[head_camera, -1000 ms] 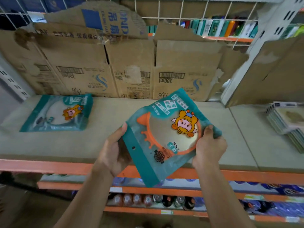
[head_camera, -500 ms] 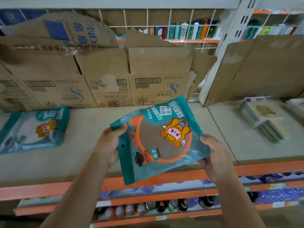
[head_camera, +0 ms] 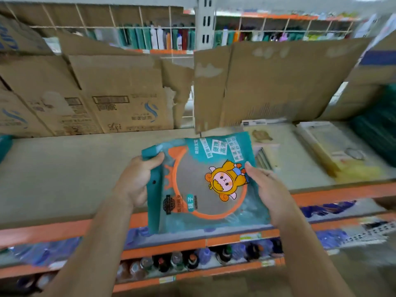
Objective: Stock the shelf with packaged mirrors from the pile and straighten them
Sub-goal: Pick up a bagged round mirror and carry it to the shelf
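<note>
Here the packaged mirror (head_camera: 192, 181) sits between left hand (head_camera: 137, 181) and right hand (head_camera: 271, 189), both gripping its edges.

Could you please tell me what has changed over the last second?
The teal plastic-wrapped mirror with the orange rim has been carried rightward along the beige shelf board, toward the stack of flat pale packs, and turned squarer to the shelf edge. Nothing was released: left hand and right hand still grip its side edges.

Mirror package (head_camera: 205, 185): carried rightward along the shelf (head_camera: 64, 179), its corner now over the flat stack (head_camera: 267, 138).
Right hand (head_camera: 270, 189): moved higher on its edge.
</note>
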